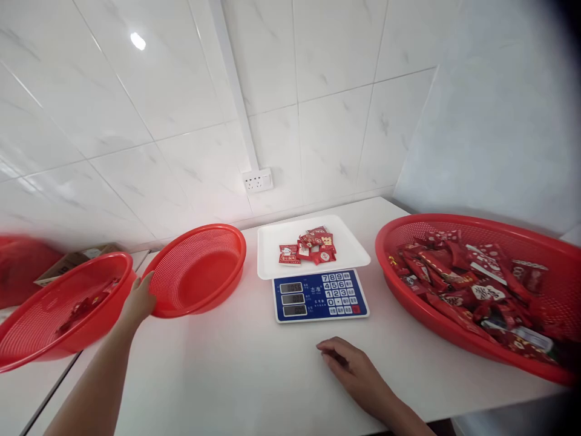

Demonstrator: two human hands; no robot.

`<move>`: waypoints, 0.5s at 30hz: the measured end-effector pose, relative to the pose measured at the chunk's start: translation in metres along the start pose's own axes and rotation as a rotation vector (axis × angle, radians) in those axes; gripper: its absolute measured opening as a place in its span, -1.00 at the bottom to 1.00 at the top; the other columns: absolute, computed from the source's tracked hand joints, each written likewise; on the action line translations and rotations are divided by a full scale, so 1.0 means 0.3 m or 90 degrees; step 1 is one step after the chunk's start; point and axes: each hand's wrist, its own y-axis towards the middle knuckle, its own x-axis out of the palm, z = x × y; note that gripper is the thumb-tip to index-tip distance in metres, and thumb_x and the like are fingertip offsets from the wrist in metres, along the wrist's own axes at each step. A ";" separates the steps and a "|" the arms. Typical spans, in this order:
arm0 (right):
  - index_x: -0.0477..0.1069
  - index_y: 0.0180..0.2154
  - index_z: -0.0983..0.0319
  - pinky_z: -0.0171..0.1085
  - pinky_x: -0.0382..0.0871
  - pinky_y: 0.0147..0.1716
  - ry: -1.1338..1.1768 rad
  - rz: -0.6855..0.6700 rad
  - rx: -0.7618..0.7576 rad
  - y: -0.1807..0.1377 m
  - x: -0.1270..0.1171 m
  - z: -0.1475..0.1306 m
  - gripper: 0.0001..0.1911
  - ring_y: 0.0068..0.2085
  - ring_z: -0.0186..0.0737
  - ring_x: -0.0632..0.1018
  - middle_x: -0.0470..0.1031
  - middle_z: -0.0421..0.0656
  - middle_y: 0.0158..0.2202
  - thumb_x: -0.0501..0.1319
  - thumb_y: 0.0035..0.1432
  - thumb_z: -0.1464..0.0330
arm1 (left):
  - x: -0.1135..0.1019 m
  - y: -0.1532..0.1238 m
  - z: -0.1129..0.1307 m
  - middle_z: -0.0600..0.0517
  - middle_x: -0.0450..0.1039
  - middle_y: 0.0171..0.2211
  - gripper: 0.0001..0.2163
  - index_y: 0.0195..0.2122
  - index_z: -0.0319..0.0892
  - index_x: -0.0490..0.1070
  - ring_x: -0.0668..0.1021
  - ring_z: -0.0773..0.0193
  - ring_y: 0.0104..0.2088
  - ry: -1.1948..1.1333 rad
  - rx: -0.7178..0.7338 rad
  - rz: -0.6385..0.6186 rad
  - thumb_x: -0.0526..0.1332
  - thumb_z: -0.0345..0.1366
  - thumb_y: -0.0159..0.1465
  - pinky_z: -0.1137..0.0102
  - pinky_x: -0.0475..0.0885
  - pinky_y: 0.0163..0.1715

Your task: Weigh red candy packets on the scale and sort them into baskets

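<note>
Now: L hand (140,298) grips near rim of empty red basket (200,272), just left of scale (320,295). R hand (351,369) lies loose, palm down, holding nothing, in front of scale. Basket tipped, mouth facing me & up; round, so no real long axis. Risk, I judge: one-hand rim grip slips, basket swings into scale tray (354,251), scatters packets (311,248).

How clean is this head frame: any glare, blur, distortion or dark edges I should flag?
Head view: a glare spot on the wall tiles; wide-lens bending curves the tile joints; dark vignette down the right edge; the far-left basket is smeared, while the left hand, the tilted basket it grips and the right hand are sharp; scale display digits too soft to read.
</note>
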 end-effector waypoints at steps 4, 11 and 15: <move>0.43 -0.22 0.16 -0.25 0.42 -0.28 -0.060 0.069 -0.030 0.085 -0.080 -0.059 -0.75 -0.24 -0.19 0.52 0.51 -0.13 -0.25 0.05 0.16 0.24 | 0.033 -0.057 0.018 -0.24 0.24 0.11 -0.30 0.16 -0.18 0.17 0.40 -0.19 0.01 -0.056 -0.017 -0.017 0.12 -0.57 -0.09 0.00 0.38 -0.12; 0.43 -0.14 0.16 -0.17 0.32 -0.08 -0.377 0.204 -0.117 0.385 -0.295 -0.217 -0.73 -0.05 -0.12 0.44 0.49 -0.10 -0.13 0.05 0.15 0.35 | 0.118 -0.268 0.112 -0.16 -0.05 0.27 -0.29 0.26 -0.06 -0.09 0.20 0.00 0.20 -0.454 -0.139 0.139 0.22 -0.24 0.12 0.11 0.24 0.09; 0.42 -0.06 0.20 -0.20 0.30 -0.10 -0.546 0.065 -0.024 0.482 -0.316 -0.257 -0.63 0.00 -0.07 0.40 0.45 -0.04 -0.08 0.10 0.07 0.44 | 0.193 -0.336 0.126 -0.16 -0.03 0.26 -0.41 0.23 -0.11 -0.03 0.16 0.14 0.22 -0.644 -0.213 0.245 0.13 -0.09 0.22 0.20 0.15 0.15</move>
